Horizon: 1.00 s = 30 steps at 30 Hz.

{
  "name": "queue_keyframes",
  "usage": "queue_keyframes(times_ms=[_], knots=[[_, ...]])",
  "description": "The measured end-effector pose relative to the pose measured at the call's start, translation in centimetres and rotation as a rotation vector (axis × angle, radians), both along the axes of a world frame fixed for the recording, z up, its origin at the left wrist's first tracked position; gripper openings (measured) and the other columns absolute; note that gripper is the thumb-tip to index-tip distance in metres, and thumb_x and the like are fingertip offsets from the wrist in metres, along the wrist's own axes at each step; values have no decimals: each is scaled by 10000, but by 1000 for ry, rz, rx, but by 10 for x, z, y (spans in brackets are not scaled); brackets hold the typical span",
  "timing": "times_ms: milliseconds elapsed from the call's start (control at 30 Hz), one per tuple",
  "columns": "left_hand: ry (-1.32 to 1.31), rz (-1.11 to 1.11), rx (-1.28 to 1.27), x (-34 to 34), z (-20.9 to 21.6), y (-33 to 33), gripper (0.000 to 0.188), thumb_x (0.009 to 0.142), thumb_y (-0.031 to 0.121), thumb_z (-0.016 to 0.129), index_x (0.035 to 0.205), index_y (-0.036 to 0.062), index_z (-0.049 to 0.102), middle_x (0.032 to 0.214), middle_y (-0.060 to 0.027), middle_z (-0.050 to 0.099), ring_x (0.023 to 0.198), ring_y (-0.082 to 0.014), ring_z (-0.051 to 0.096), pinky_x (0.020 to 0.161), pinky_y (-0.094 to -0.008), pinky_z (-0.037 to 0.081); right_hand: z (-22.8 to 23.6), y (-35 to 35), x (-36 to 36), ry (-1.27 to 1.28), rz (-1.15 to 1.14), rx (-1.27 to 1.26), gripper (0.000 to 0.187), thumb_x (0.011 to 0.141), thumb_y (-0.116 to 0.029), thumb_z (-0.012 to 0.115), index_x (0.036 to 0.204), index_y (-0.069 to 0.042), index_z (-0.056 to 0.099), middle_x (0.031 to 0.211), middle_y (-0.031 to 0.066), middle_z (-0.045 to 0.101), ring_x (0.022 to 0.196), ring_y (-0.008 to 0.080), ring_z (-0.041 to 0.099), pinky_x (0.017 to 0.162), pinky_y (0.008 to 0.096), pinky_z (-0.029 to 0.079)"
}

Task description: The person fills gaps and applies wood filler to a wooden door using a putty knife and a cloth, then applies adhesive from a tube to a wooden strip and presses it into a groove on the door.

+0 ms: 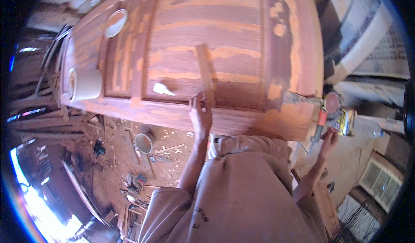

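A large panelled wooden door (pixel 181 14) lies flat before me, its reddish face streaked with orange filler. My left hand (pixel 200 109) is at its near edge, fingers closed at the lower end of a narrow wooden strip (pixel 204 66) that points away across the middle panel. Left of the strip is a small white piece (pixel 163 88), its kind unclear. Off the door's right end, my right hand (pixel 330 140) has curled fingers beside an angle grinder (pixel 322 118) and a yellow container (pixel 346 121); what those fingers hold, if anything, is hidden. A flat scraper-like blade (pixel 296 98) rests near the grinder.
A white bucket (pixel 88 84) lies on the door's left end, and a round white lid or tub (pixel 116 23) is farther back. Below, the floor (pixel 170 135) has wood shavings, another bucket (pixel 144 142) and a power tool (pixel 136 182). A clear bottle (pixel 369 127) is at right.
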<state>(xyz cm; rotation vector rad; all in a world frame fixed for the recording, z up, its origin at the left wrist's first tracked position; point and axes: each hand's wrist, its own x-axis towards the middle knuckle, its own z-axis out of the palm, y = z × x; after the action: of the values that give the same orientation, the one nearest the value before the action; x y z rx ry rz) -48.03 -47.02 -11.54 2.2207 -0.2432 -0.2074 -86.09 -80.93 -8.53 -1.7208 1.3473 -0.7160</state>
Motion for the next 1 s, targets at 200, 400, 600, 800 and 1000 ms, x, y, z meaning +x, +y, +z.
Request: queue_keyframes(times_ms=[200, 400, 600, 800, 1000], knots=[[-262, 155, 196, 77, 4, 69, 483, 825, 74, 658, 1294, 10, 561, 1219, -254, 542, 1115, -397, 547, 945, -507, 447, 3, 7, 26, 9, 82, -66, 192, 1042, -198, 489, 998, -47, 597, 735, -11, 513, 619, 76, 472, 555, 243, 406], [-441, -270, 445, 122, -9, 121, 586, 732, -45, 625, 1283, 152, 645, 1471, -286, 382, 1324, -430, 402, 1099, -526, 352, 6, 20, 63, -63, 164, -15, 186, 1028, -209, 534, 950, -47, 580, 717, 0, 521, 626, 87, 501, 575, 252, 433], [-417, -189, 268, 125, -9, 114, 341, 905, 43, 617, 1245, 78, 628, 1320, -195, 563, 1150, -417, 545, 994, -479, 447, 30, 49, 114, 38, 323, -48, 94, 1003, -102, 520, 965, -48, 587, 750, 16, 547, 644, 90, 522, 584, 264, 452], [-127, -184, -348, 44, 11, 59, 255, 951, 37, 575, 1206, 25, 567, 1118, -182, 636, 1062, -318, 632, 841, -411, 534, 49, 139, 204, 98, 718, 220, 183, 998, -159, 573, 1117, -24, 602, 962, 39, 641, 829, 101, 610, 746, 262, 521], [277, -527, -495, -53, 86, -8, 377, 962, 98, 575, 1321, 20, 491, 1080, -165, 649, 904, -280, 675, 799, -378, 546, 53, 176, 226, 105, 963, 737, 371, 981, -151, 607, 1324, -46, 512, 1166, 77, 629, 1079, 168, 602, 881, 327, 525]])
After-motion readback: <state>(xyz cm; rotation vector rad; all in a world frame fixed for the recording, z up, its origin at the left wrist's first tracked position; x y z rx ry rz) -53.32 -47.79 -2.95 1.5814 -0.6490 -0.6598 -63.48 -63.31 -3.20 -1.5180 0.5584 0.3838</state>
